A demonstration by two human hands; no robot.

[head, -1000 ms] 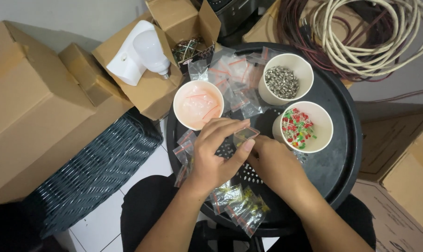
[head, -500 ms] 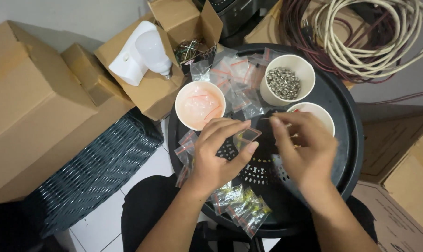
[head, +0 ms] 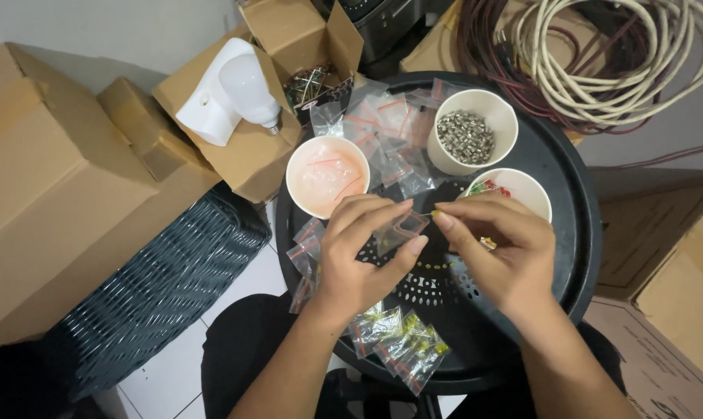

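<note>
A small clear zip bag [head: 399,230] is pinched by the left hand [head: 364,252] above the black round tray [head: 570,194] (near the cups), while something tiny is pinched at its mouth by the right hand [head: 497,248].

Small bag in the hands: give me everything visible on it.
The small zip bag is clear thin plastic with a red line along its mouth. The left hand pinches it between thumb and fingers above the round black tray, tilted, mouth toward the right hand. The right hand's fingertips meet at its opening, holding something tiny and yellowish. Its contents cannot be made out.
</note>
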